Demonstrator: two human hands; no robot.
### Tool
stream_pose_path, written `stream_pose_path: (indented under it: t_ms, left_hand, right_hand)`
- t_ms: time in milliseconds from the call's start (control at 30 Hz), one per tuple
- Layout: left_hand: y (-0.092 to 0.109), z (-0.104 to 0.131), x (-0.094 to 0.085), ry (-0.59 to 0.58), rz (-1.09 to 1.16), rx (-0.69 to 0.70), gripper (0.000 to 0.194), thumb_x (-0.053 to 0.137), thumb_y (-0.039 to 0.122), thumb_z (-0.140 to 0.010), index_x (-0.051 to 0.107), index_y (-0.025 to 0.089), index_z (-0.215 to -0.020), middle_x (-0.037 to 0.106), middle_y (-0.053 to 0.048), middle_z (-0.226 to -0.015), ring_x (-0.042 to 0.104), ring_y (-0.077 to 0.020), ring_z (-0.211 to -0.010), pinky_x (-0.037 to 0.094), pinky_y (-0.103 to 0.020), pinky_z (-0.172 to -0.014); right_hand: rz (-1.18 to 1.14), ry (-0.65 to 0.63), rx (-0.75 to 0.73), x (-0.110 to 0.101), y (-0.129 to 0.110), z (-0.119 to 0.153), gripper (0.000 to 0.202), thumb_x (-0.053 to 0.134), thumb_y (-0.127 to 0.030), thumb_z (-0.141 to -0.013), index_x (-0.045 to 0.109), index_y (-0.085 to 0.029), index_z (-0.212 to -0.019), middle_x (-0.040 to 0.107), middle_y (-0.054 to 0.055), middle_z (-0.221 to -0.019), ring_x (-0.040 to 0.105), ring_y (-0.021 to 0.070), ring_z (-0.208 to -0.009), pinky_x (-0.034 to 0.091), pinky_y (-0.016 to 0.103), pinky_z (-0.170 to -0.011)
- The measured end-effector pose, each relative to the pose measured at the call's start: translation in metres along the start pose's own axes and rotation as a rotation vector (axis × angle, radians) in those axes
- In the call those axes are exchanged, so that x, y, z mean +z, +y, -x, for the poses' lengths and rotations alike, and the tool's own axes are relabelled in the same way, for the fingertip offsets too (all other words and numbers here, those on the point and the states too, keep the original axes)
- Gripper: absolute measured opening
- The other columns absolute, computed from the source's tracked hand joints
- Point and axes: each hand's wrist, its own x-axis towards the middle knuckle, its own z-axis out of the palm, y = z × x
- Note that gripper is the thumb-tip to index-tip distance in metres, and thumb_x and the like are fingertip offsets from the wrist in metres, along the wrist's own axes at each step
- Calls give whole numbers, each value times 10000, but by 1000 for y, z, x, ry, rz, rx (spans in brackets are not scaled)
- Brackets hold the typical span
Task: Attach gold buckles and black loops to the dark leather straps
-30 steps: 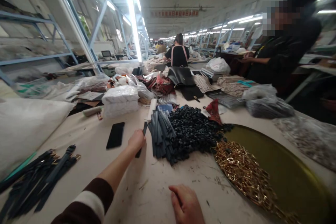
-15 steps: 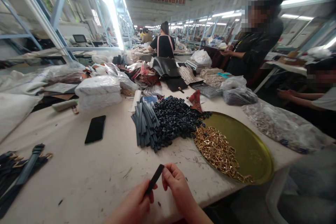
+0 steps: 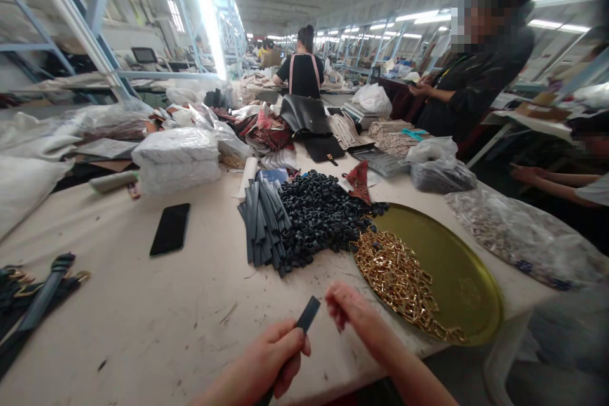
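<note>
My left hand (image 3: 285,349) is closed around a dark strap (image 3: 309,314), whose flat end sticks up past the thumb. Just right of that end, my right hand (image 3: 349,304) is in the air, slightly blurred. Its fingers are loosely bent and somewhat apart, and I see nothing in them. Beyond the hands lie a heap of small black loops (image 3: 323,216) and a bundle of flat dark strips (image 3: 264,222). Gold metal buckles (image 3: 394,276) are piled on the near left side of a round gold tray (image 3: 457,254), to the right of my right hand.
A black phone (image 3: 170,229) lies on the table (image 3: 190,317). Finished-looking straps with buckles (image 3: 42,292) rest at the left edge. Farther back are plastic-wrapped bundles (image 3: 176,158), a black bag (image 3: 309,120) and a bagged pile (image 3: 518,235). A person (image 3: 480,70) stands at the right.
My right hand has left the strap's end and moved right and slightly up, toward the tray. My left hand has shifted right with the strap, and the view has moved slightly.
</note>
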Motion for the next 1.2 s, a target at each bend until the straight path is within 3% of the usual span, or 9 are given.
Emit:
stream_pose_path:
  t_ms: [67,100,233,600,700,800,933,1000,1200]
  left_hand:
    - [0,-5,-2,33,102,-26,230,364,350,-791,481,153,-790,385,85,-418,283,-44,-322,192,-178,-364]
    - [1,-8,-4,33,150,-43,218,371,325,-783,491,146,-811,407,80,-436,309,-42,-322,205,-177,-365]
    - [8,-17,-7,3,320,-101,217,386,249,-739,516,131,-867,445,66,-478,375,-45,-324,255,-176,-359]
    - [8,-38,-18,-24,450,-195,261,386,191,-706,530,110,-908,490,37,-506,428,-54,-350,321,-162,-355]
    - [11,-45,-20,-24,449,-225,277,370,180,-707,521,107,-927,516,19,-526,449,-62,-366,343,-166,-368]
    - [14,-51,-20,-32,408,-224,279,376,171,-699,509,117,-938,538,13,-573,464,-64,-392,353,-171,-386]
    - [16,-53,-18,22,147,-53,220,371,285,-782,504,131,-864,475,53,-510,375,-47,-363,287,-159,-372]
    - [15,-53,-16,51,9,41,295,332,384,-818,497,139,-814,418,71,-452,333,-52,-348,264,-162,-362]
    - [15,-39,-9,117,-349,47,324,294,389,-837,527,167,-802,409,67,-454,363,-78,-374,279,-175,-382]
  right_hand:
    - [651,353,-154,-44,-11,-17,374,303,-474,-831,537,-187,-783,554,2,-665,510,126,-573,383,244,-529]
    - [757,457,-155,-66,-15,-26,346,331,-448,-826,550,-181,-805,574,37,-753,531,155,-672,384,269,-589]
    - [966,526,-79,-128,-20,-56,232,513,-392,-723,601,-177,-732,559,64,-750,513,198,-669,321,303,-575]
    - [1280,430,-26,-147,-4,-79,243,502,-426,-718,559,-203,-641,549,26,-681,508,174,-585,312,267,-508]
    - [1199,507,-102,-137,-15,-71,219,531,-410,-705,538,-204,-630,543,21,-668,495,173,-585,313,275,-521]
    - [823,510,-122,-102,-28,-54,214,569,-418,-697,545,-206,-684,545,5,-662,488,157,-594,343,274,-553]
    - [-41,176,66,-34,-26,-31,342,653,-424,-659,574,-199,-904,555,-14,-671,489,119,-585,391,245,-561]
    - [-355,109,181,-9,-18,-23,376,687,-399,-641,594,-192,-942,584,-11,-713,491,87,-571,408,222,-566]
    - [-690,110,321,10,-1,-5,324,757,-294,-583,636,-195,-867,606,-22,-734,553,73,-581,454,223,-615]
